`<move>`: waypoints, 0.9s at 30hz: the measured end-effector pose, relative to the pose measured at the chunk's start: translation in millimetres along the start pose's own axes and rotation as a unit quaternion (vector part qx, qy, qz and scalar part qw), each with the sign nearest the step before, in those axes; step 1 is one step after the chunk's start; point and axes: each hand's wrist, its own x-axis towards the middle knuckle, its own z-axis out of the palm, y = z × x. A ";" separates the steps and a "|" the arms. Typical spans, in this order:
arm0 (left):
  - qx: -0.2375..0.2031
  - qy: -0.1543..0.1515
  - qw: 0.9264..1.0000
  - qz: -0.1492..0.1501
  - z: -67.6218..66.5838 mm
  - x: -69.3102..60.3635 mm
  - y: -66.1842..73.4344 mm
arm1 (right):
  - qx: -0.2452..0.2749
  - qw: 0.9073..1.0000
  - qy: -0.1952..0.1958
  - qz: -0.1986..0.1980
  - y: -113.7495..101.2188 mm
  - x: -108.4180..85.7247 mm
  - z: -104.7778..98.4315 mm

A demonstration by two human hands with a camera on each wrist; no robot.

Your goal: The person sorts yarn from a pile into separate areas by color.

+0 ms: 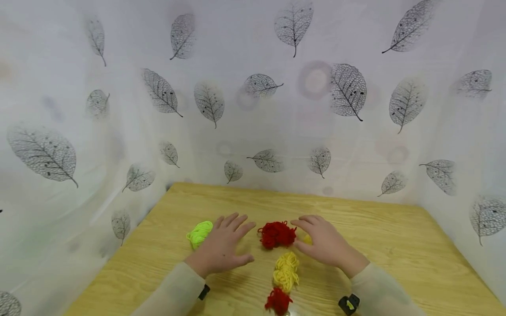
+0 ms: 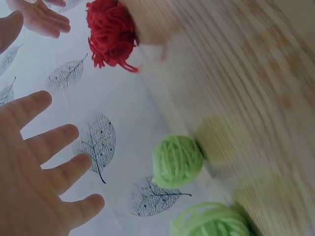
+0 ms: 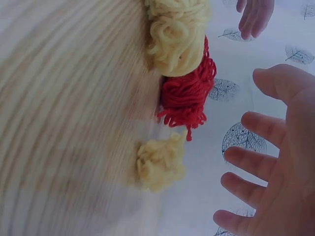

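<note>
My left hand (image 1: 224, 245) hovers over the table with its fingers spread, holding nothing. Bright green yarn (image 1: 200, 235) lies beyond it, partly hidden; the left wrist view shows a green yarn ball (image 2: 177, 162) and a second green bundle (image 2: 211, 225) cut off by the frame. Between the hands sits a tangled bundle of red yarn (image 1: 277, 235). Nearer lies yellow yarn (image 1: 286, 271), with a smaller red yarn bundle (image 1: 278, 301) at its near end. My right hand (image 1: 322, 240), fingers extended and empty, partly covers a small yellow yarn clump (image 1: 308, 239), seen whole in the right wrist view (image 3: 161, 161).
The yarn rests on a wood-grain table (image 1: 395, 245). A pale curtain (image 1: 253, 127) printed with dark leaves surrounds its back and sides. Dark wrist devices are strapped at both sleeves, such as the right one (image 1: 349, 303).
</note>
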 end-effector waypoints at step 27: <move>-0.053 -0.157 0.971 0.172 34.0 38.2 69.4 | 0.047 0.995 -0.074 0.043 37.5 -30.1 16.5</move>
